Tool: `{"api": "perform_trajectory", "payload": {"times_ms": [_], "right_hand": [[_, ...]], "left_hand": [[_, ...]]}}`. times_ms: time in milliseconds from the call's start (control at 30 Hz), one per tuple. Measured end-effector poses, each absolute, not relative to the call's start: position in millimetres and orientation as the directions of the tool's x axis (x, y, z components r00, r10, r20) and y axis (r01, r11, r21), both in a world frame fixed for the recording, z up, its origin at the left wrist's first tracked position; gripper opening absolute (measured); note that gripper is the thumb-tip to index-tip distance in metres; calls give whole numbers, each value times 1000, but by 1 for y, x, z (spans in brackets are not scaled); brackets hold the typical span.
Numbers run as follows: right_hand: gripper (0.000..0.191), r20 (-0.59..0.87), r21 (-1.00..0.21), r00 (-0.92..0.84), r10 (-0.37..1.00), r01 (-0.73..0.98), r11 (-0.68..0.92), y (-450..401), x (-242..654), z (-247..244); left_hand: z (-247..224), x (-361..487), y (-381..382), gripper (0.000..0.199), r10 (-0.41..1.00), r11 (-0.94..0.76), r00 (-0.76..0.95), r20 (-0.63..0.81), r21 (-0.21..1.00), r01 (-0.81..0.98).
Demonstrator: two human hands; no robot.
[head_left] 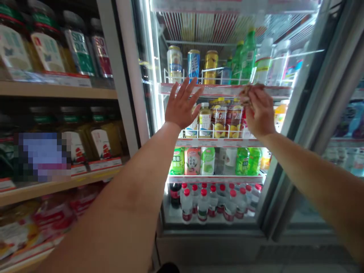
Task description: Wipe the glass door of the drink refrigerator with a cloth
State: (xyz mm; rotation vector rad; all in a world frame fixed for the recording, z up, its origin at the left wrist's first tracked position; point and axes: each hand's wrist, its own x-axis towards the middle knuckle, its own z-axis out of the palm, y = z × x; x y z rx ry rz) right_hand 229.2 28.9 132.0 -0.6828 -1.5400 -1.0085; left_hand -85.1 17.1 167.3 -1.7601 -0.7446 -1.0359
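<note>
A lit fridge fills the middle, its shelves stocked with drinks. To its left stands a rack with wooden shelves of bottles above and packets below.

Two bare forearms reach up towards the fridge: the left forearm from the lower left, the right forearm from the lower right.

The left hand is spread flat, fingers apart and holding nothing, in front of the left part of the fridge; whether it touches the front cannot be told. The right hand is raised before the right part, its fingers bent and closed around a crumpled cloth.

Behind them, tall green bottles stand on the top shelf, yellow-capped bottles on the next, and a pink bottle among green ones on the third. Small red-capped bottles crowd the bottom. Three cans line up at the top left, above the left hand.

The cloth, slightly blurred, sits at the right hand's fingertips, in line with the top shelf's front edge.
</note>
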Motion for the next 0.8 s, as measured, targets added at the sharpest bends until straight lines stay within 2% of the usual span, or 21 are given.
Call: {"api": "perform_trajectory", "payload": {"times_ms": [100,233,367,467,567,633,700,800], "right_hand": [[49,992,71,-17,-128,898,434,44,231,161],[50,989,100,-47,-138,908,407,44,216,153],[54,988,145,-156,-12,890,432,35,207,144],[53,997,51,-68,26,910,412,40,208,161],[51,997,-56,71,-25,921,386,47,204,173],[51,997,-7,38,-70,918,398,45,197,165],[50,992,124,-95,-89,897,423,36,190,145],[49,949,296,-313,-43,830,473,21,186,118]], "left_hand": [[167,-86,17,55,36,-386,459,888,-412,826],[168,-86,18,55,47,-414,460,887,-401,817],[169,-86,20,55,91,-405,453,887,-383,830],[169,-86,20,55,98,-400,453,886,-382,833],[168,-86,20,56,57,-426,460,886,-395,814],[169,-86,19,57,45,-438,459,888,-395,807],[169,-86,18,58,64,-446,449,891,-377,812],[169,-85,15,57,112,-440,438,892,-351,827]]}}
